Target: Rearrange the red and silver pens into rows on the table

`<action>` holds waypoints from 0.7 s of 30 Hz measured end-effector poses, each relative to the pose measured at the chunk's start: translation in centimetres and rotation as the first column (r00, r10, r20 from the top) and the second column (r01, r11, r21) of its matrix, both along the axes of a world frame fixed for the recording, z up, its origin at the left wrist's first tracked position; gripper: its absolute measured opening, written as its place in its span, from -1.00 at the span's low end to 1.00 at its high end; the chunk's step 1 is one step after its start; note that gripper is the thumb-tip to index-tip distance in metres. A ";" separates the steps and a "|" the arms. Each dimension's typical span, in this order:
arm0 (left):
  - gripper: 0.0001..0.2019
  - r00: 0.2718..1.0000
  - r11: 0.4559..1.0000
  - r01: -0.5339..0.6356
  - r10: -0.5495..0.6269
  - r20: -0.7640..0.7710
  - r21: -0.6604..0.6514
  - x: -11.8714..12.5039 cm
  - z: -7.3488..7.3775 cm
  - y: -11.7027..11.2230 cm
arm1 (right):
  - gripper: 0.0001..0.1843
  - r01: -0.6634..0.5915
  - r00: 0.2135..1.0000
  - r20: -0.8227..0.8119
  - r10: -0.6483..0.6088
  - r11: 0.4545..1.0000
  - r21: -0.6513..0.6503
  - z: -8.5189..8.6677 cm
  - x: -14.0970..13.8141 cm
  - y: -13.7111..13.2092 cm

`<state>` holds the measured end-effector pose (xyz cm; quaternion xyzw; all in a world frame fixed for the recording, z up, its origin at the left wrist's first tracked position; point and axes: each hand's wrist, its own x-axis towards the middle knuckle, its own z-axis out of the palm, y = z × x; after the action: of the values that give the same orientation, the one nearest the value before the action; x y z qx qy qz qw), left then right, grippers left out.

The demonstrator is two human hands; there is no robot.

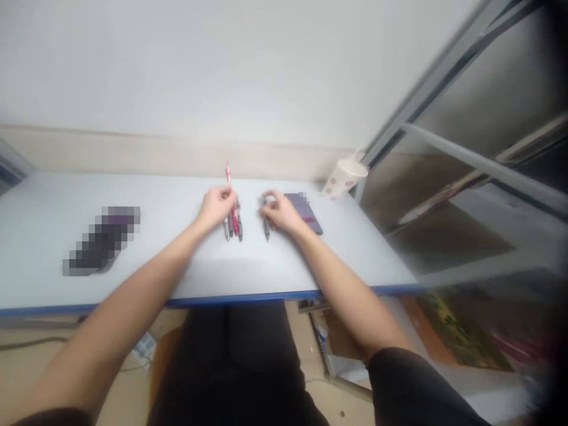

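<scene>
On the white tabletop, mid-length near the far edge, the left hand grips a red pen, the right hand a dark pen.

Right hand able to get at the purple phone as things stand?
Likely yes: the right hand sits right beside the purple phone, with nothing visible between them. The dark pen lies on the hand's far side from the phone.
</scene>
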<state>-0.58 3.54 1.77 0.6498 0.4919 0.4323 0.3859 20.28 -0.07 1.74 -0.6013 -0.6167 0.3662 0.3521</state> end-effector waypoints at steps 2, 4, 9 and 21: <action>-0.88 0.997 0.999 0.040 -0.038 0.070 -0.032 -0.3 0.1 0.3 | -0.52 0.026 1.000 0.002 -0.026 0.999 0.025 -0.2 0.0 0.2; -0.77 0.990 0.992 0.075 -0.063 0.124 -0.099 -0.4 0.2 0.4 | -0.48 0.031 0.999 -0.009 -0.030 0.998 0.059 -0.4 0.0 0.4; 0.04 0.964 0.967 0.160 -0.110 0.242 -0.200 0.0 0.6 -0.2 | -0.61 0.021 0.999 -0.034 -0.018 0.996 0.091 -0.6 0.2 0.3; 0.09 0.938 0.937 0.258 -0.184 0.293 -0.236 0.0 1.3 -1.0 | -0.53 0.073 0.996 0.035 -0.079 0.985 0.158 -0.9 0.0 0.7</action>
<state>-0.60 2.57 3.06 0.5785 0.4133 0.3976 0.5801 20.26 0.65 0.80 -0.6023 -0.6272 0.2907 0.3991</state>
